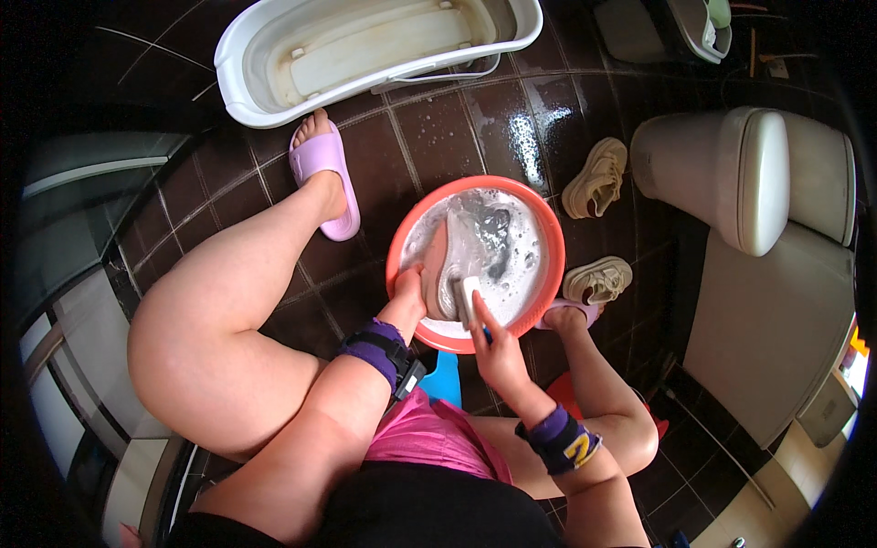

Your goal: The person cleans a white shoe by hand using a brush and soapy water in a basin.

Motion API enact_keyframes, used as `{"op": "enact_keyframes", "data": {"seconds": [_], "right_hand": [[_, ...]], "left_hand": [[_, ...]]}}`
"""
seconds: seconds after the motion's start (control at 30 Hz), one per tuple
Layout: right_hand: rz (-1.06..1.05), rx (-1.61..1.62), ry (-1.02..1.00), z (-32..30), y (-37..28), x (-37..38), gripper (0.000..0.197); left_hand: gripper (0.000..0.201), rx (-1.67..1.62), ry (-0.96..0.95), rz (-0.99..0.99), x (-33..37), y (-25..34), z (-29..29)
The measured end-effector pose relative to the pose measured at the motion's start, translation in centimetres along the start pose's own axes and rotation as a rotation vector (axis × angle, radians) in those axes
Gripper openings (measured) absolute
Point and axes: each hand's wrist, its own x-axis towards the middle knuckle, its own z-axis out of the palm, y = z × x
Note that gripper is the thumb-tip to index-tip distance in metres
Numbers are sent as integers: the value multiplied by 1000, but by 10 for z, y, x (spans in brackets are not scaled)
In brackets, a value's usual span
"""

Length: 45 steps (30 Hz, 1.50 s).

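An orange-red basin (554, 242) full of foamy water (528, 274) stands on the floor between my feet. My left hand (408, 292) is closed around a wet shoe (438, 267), pale pink and grey, tilted at the basin's left side. Part of the shoe is under suds, and my left fingertips are hidden behind it. In my right hand (499, 354) is a scrubbing brush (470, 301) with a white top, its bristles against the shoe's near end. A dark grey patch (498, 233) shows through the foam; I cannot make out what it is.
Two beige sneakers (598, 178) lie right of the basin, beside a white toilet (760, 183). Beyond my lilac slipper (317, 153) stands a long white tub (239, 96). Dark floor tiles (429, 137) shine wet in places. A blue object (444, 379) is near my lap.
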Motion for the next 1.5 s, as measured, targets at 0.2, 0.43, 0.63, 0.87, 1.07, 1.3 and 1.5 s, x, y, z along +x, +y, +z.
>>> {"op": "enact_keyframes", "data": {"seconds": [0.2, 0.43, 0.63, 0.87, 1.07, 1.3, 1.5], "right_hand": [[2, -126, 72, 7, -5, 56, 46], [-19, -192, 196, 20, 2, 136, 44], [26, -81, 221, 5, 33, 148, 43], [-33, -213, 6, -1, -14, 39, 39], [11, -471, 81, 14, -20, 7, 41], [-28, -500, 106, 25, -27, 11, 40], [-146, -465, 137, 42, -33, -3, 40]], "left_hand": [[47, -34, -52, -20, -4, -13, 14], [59, -32, 54, 77, -15, -8, 4], [62, 14, -95, -138, -90, -31, 56], [60, -61, -169, -74, -84, -30, 47], [60, -202, -251, -125, -85, -38, 55], [66, -153, -203, -89, -43, -36, 45], [58, -203, -250, 64, -38, -28, 28]]}}
